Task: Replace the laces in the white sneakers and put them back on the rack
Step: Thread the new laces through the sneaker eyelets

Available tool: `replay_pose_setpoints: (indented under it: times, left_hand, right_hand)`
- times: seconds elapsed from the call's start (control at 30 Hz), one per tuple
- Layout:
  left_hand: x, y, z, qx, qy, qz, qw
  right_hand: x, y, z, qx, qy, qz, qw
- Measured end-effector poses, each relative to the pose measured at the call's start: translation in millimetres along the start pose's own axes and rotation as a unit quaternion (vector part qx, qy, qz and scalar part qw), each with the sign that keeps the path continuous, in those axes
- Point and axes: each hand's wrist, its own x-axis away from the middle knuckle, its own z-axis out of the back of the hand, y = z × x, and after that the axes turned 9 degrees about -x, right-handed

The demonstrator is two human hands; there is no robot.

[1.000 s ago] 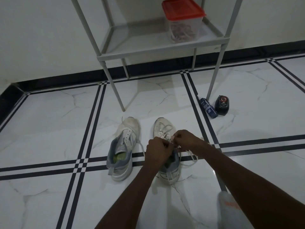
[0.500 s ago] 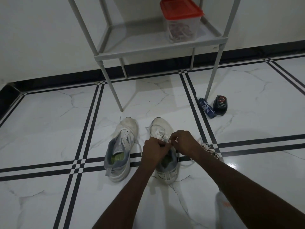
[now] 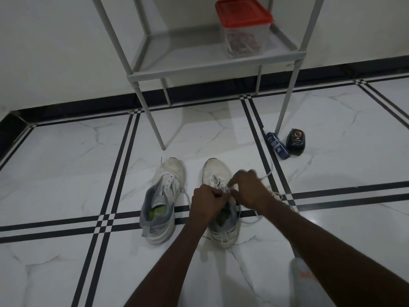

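Both hands, left hand (image 3: 207, 201) and right hand (image 3: 250, 189), pinched the lace (image 3: 266, 173) over the sneaker (image 3: 218, 171) beneath them; threading likely continued next.

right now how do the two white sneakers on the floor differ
The left sneaker lies untouched with bare eyelets and its tongue flopped open; the right sneaker has a lace crossing its front eyelets, and the left hand and right hand both work on it. Both are white with grey collars, toes toward the rack.
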Motion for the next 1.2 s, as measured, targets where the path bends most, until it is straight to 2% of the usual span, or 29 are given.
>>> replay_pose_setpoints:
  times: [0.07, 0.13, 0.27, 0.33, 0.37, 0.43, 0.5, 0.57, 0.73, 0.8, 0.87, 1.0, 1.1, 1.2]
  left_hand:
    - [-1, -4, -1, -0.002, 0.001, -0.002, 1.000]
    - [0, -4, -2, 0.004, 0.000, 0.009, 1.000]
    - [0, -2, -2, 0.008, 0.000, 0.027, 1.000]
    - [-1, -2, -2, 0.006, 0.001, 0.021, 1.000]
    - [-1, -3, -2, 0.006, 0.001, 0.019, 1.000]
    - [-1, -3, -1, 0.003, -0.002, 0.012, 1.000]
    - [-1, -4, 0, 0.000, -0.002, 0.005, 1.000]
    - [-2, -6, -1, -0.006, -0.004, -0.003, 1.000]
    - [-1, -5, -4, -0.002, 0.005, -0.006, 1.000]
    - [1, -3, -6, -0.007, 0.009, -0.007, 1.000]
    - [0, -5, -7, -0.009, 0.010, -0.017, 1.000]
    - [-2, -14, 0, -0.007, -0.014, -0.049, 0.999]
    - [-2, -22, 2, 0.025, -0.023, -0.042, 0.999]
    - [-3, -25, -2, 0.012, 0.008, -0.034, 0.999]
  right_hand:
    - [1, -6, -8, 0.079, -0.008, 0.030, 0.996]
    - [2, 4, 0, 0.140, 0.021, 0.013, 0.990]
    - [17, 39, 24, 0.196, 0.092, -0.147, 0.965]
    - [20, 49, 18, 0.216, 0.121, -0.105, 0.963]
    - [17, 48, 11, 0.180, 0.096, -0.085, 0.975]
    - [15, 31, 6, 0.015, 0.022, -0.049, 0.998]
    - [7, 13, 4, -0.102, 0.016, 0.006, 0.995]
    - [1, 3, -1, -0.082, -0.001, 0.026, 0.996]
    - [2, 12, -1, 0.141, -0.056, -0.045, 0.987]
    - [7, 7, 0, 0.179, -0.048, -0.055, 0.981]
    - [3, -2, -2, 0.145, -0.035, -0.040, 0.988]
    - [-10, -13, 3, -0.053, -0.046, -0.049, 0.996]
    - [-10, -15, 5, -0.079, -0.049, -0.056, 0.994]
    - [-7, -16, 2, -0.081, -0.044, -0.064, 0.994]
